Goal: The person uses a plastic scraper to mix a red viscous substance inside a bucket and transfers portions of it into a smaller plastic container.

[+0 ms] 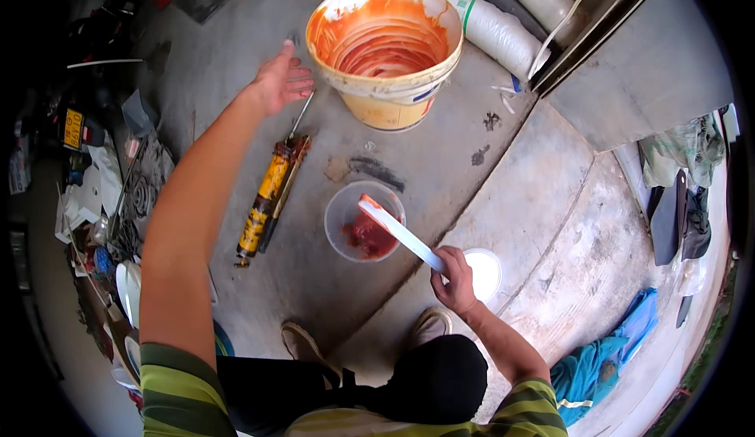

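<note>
Pinching white spatula (pixel 407 237) in right grip (pixel 456 281) over clear tub (pixel 333 224), near floor slab (pixel 440 162) edge; left grip (pixel 279 81) spread beside bucket (pixel 385 108).

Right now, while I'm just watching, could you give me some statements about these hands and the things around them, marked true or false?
1. The right hand holds a white stick. True.
2. The left hand is clenched in a fist. False: its fingers are stretched out, beside the large bucket.
3. The bucket is clean inside. False: orange smears coat its inner wall.
4. A yellow tool lies on the floor, left of the small clear tub. True.
5. The tub is filled to the brim. False: red paste covers only part of its bottom.
6. The bucket is bigger than the tub. True.
</note>
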A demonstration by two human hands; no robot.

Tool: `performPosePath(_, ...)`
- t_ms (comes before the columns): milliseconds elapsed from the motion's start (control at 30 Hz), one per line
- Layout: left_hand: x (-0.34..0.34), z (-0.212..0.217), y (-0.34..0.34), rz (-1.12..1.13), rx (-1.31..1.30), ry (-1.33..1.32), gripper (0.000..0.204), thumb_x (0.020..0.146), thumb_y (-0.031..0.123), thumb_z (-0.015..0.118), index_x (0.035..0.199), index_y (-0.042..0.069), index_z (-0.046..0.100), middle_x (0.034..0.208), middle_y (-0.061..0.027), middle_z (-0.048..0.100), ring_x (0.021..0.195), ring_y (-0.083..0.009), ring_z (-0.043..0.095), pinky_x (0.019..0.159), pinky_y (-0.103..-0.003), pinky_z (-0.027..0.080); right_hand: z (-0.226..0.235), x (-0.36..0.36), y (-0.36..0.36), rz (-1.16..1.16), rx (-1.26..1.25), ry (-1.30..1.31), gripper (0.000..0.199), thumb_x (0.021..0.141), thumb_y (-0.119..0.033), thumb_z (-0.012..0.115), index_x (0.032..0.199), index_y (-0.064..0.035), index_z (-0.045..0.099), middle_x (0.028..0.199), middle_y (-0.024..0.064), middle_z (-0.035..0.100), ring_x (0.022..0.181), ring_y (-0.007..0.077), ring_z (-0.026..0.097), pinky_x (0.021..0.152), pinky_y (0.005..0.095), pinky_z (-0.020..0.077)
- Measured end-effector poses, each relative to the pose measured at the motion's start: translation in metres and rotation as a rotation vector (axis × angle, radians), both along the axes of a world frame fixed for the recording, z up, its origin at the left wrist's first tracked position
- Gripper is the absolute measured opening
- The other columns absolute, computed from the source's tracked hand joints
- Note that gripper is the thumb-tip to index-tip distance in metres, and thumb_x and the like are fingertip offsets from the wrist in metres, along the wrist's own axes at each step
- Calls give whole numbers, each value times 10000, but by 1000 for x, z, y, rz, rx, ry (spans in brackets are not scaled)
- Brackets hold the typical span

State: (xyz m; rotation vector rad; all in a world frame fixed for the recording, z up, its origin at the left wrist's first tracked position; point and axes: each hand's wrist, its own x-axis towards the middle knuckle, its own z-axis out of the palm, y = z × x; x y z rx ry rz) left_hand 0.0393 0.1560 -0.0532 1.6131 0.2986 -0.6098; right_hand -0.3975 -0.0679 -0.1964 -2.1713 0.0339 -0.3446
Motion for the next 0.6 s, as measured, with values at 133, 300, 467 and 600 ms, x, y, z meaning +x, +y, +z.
performPosePath(133, 24, -5, -26, 61, -115, 136, 731, 947, 576, 550, 1379, -4, 449, 1337, -171, 518, 1153, -296, 555, 977, -438, 487, 12, -12, -9, -53, 61, 1, 442, 718, 56, 647, 1149, -26, 594, 1077, 189, 607, 862, 373, 647, 717, 410, 555)
performPosePath(300, 32, -23, -31, 118, -207, 72, 419, 870, 347, 751, 1126, 53, 595, 1066, -59, 629, 1017, -202, 599, 916, -379, 514, 9, -40, -38, -296, 30, 47, 427, 751, 46, 631, 1173, 4, 576, 1042, 163, 602, 791, 261, 653, 674, 299, 533)
performPosePath(467, -22, 2, -70, -183, -228, -288, 397, 904, 338, 717, 1168, 58, 621, 1056, -43, 683, 886, -157, 641, 797, -324, 520, 25, -65, -71, -642, 314, -3, 360, 854, 6, 607, 1212, 8, 559, 923, 39, 573, 680, 71, 467, 561, 208, 379)
performPosePath(600, -49, 7, -86, -362, -130, -403, 485, 899, 335, 725, 1250, 27, 595, 1060, -43, 677, 889, -148, 644, 799, -305, 512, 45, -87, -88, -640, 434, -137, 393, 910, 45, 560, 1290, 53, 462, 1082, 102, 583, 937, 144, 592, 757, 237, 494)
